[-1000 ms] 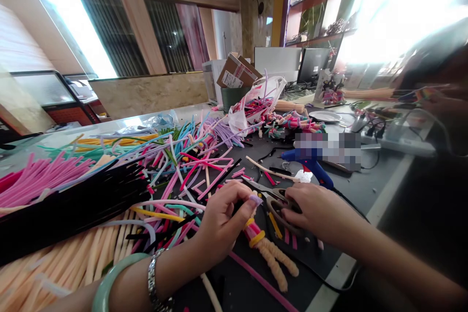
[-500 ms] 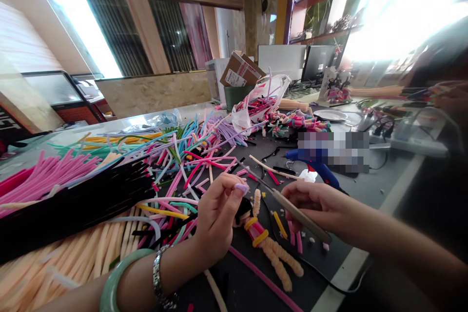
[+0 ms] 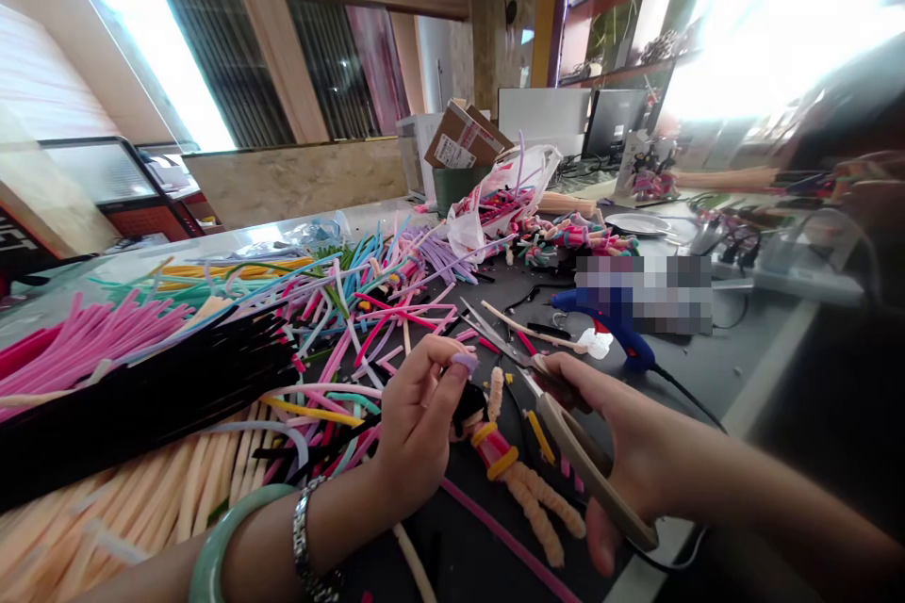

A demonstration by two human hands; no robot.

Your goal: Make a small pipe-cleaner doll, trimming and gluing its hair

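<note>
Between the thumb and fingers of my left hand (image 3: 424, 419) is a small lilac fuzzy piece (image 3: 465, 362). My right hand (image 3: 615, 443) grips the scissors (image 3: 576, 443) by their handles, with the blades parted and pointing up and left, close to the lilac piece. Below them on the dark table lies a doll (image 3: 499, 450) of fuzzy stems, with black hair, a pink body, yellow bands and peach limbs. My left hand partly covers its head. A short yellow piece (image 3: 540, 436) lies beside the doll.
Bundles of black stems (image 3: 162, 396), peach stems (image 3: 141, 499) and pink stems (image 3: 106, 339) fill the left side. A blue glue gun (image 3: 615, 325) with a cable lies at the right. Farther back stand a white plastic bag (image 3: 470, 231) and a cardboard box (image 3: 467, 137).
The scissors have opened and turned in my right hand, which has shifted slightly down and spread its fingers in the handles. My left hand is almost unmoved with the lilac piece.
</note>
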